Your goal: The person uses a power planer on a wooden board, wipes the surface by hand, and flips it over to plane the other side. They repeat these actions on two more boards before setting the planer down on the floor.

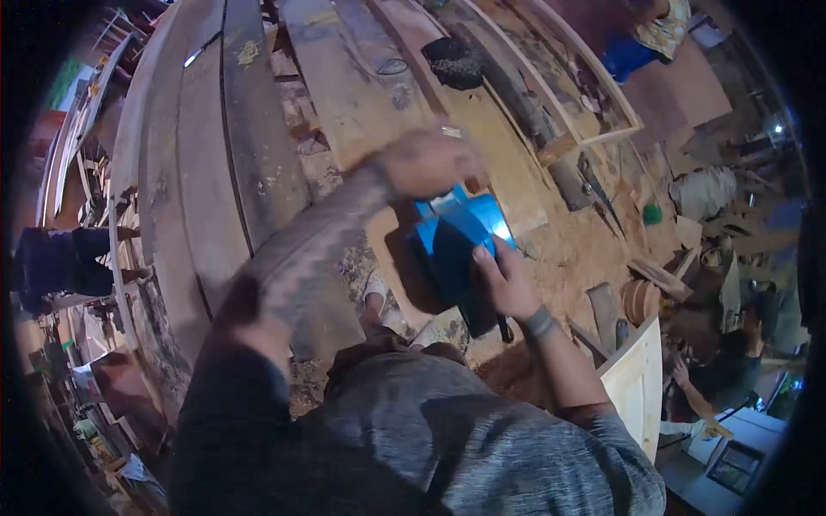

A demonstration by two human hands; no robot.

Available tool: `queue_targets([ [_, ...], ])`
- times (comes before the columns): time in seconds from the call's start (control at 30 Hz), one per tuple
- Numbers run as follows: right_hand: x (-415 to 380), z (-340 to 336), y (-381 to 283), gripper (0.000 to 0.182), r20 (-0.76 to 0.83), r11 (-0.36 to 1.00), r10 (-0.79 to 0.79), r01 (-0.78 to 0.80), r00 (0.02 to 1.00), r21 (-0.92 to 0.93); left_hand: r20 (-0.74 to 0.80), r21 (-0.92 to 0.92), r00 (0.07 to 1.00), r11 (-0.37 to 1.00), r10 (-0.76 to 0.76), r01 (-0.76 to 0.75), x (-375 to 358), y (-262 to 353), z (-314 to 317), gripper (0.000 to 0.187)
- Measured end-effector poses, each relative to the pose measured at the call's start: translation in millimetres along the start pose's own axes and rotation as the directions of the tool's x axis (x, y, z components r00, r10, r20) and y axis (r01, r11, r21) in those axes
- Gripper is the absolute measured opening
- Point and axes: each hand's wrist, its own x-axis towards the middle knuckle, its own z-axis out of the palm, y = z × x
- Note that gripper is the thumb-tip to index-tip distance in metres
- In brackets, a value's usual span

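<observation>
My right hand (508, 277), with a dark band at its wrist, is closed on the near right side of a blue power tool (486, 222). Its thumb lies along the blue casing. Black parts of the tool face me, and a dark shadow falls on the board to its left. My left hand (434, 163), a ring on one finger, reaches over from the left. Its fingertips overlap the top end of the tool, smeared by motion. Beneath both hands lies a light wooden board (508, 168).
Long wooden planks (206, 172) run away on the left. A dark container (453, 63) of shavings and a wooden frame (607, 136) lie ahead. Sawdust (568, 258) covers the ground to the right, near a pale panel (632, 387). Other people (69, 267) are at both sides.
</observation>
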Motion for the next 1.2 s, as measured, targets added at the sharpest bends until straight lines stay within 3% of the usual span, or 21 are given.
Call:
queue_targets([
  [0.03,22.1,5.0,-3.0,0.037,0.016,0.999,0.007,-0.008,1.0,0.036,0.277,-0.022,0.958,0.997,0.071,-0.068,32.3,-16.7,26.2,0.034],
  [0.07,44.4,10.7,-8.3,0.032,0.016,0.998,-0.011,0.01,1.0,0.058,0.491,-0.114,0.842,0.942,-0.224,0.317,59.3,-10.5,37.0,0.041],
  [0.17,110.7,28.0,-12.8,0.024,0.015,0.988,-0.047,0.044,0.999,0.148,0.711,0.042,0.668,0.961,-0.221,0.273,92.6,-34.9,60.0,0.051],
  [0.23,154.7,37.6,-25.7,0.028,-0.017,0.991,-0.128,0.129,0.992,0.042,0.855,0.045,0.491,0.968,-0.165,0.247,105.4,-84.2,74.5,0.059],
  [0.3,197.6,47.1,-44.7,0.035,-0.063,0.974,-0.201,0.192,0.978,-0.123,0.823,0.211,0.507,0.966,-0.257,0.147,93.4,-156.7,95.9,0.055],
  [0.37,250.0,63.4,-53.6,0.043,-0.138,0.922,-0.326,0.283,0.935,-0.264,0.805,0.286,0.522,0.955,-0.282,0.075,86.4,-195.9,72.7,0.048],
  [0.47,326.2,82.4,-50.5,0.044,-0.094,0.934,-0.293,0.263,0.952,-0.243,0.792,0.361,0.561,0.926,-0.241,-0.113,81.9,-241.6,24.3,0.039],
  [0.57,335.6,84.8,-42.7,0.043,-0.039,0.959,-0.268,0.263,0.963,-0.107,0.801,0.343,0.564,0.927,-0.204,-0.153,84.4,-245.8,-3.6,0.031],
  [0.67,269.5,63.0,-37.7,0.042,0.003,0.97,-0.241,0.241,0.97,0.017,0.81,0.225,0.568,0.972,-0.145,-0.073,84.0,-217.4,33.4,0.04],
  [0.73,200.3,46.9,-34.3,0.04,0.03,0.982,-0.186,0.186,0.982,0.021,0.811,0.201,0.545,0.976,-0.213,0.083,83.8,-176.8,74.7,0.044],
  [0.77,162.6,39.2,-32.6,0.039,0.024,0.987,-0.162,0.161,0.987,0.011,0.808,0.199,0.525,0.962,-0.269,0.186,84.3,-124.4,81.6,0.045],
  [0.8,124.9,33.5,-26.4,0.038,-0.05,0.968,-0.241,0.236,0.969,-0.081,0.897,0.061,0.409,0.963,-0.169,0.264,96.7,-69.4,71.7,0.051],
  [0.83,87.2,27.1,-20.0,0.038,-0.114,0.936,-0.327,0.305,0.938,-0.177,0.876,0.059,0.454,0.972,-0.161,0.229,89.0,-43.7,105.5,0.041],
  [0.87,43.4,14.6,-21.5,0.039,-0.048,0.977,-0.169,0.161,0.984,-0.141,0.904,0.031,0.42,0.992,-0.081,0.126,89.7,-7.6,114.2,0.039],
  [0.9,6.7,6.1,-10.4,0.039,-0.008,0.992,-0.124,0.124,0.992,-0.039,0.894,0.032,0.439,0.989,-0.092,0.144,91.0,37.6,114.0,0.039],
  [0.93,-32.1,-3.9,-2.1,0.038,-0.011,0.98,-0.114,0.111,0.993,-0.166,0.916,-0.102,0.382,0.993,0.118,-0.062,93.9,65.9,125.9,0.037],
  [0.97,-70.1,-11.9,2.7,0.039,-0.012,0.983,-0.058,0.055,0.998,-0.175,0.909,-0.077,0.411,0.997,0.07,0.001,86.4,100.6,152.3,0.036],
  [1.03,-137.9,-27.2,8.1,0.042,-0.004,0.984,0.028,-0.028,1.0,-0.177,0.863,-0.1,0.489,0.992,0.126,-0.079,85.5,168.6,159.8,0.031],
  [1.07,-160.4,-31.3,10.8,0.046,0.006,0.984,0.058,-0.057,0.998,-0.168,0.869,-0.105,0.48,0.992,0.125,-0.069,82.9,196.5,168.9,0.031],
  [1.2,-177.1,-33.0,17.2,0.046,-0.001,0.983,-0.102,0.101,0.995,-0.153,0.885,-0.103,0.465,0.983,0.02,0.153,80.9,213.7,190.1,0.036],
])
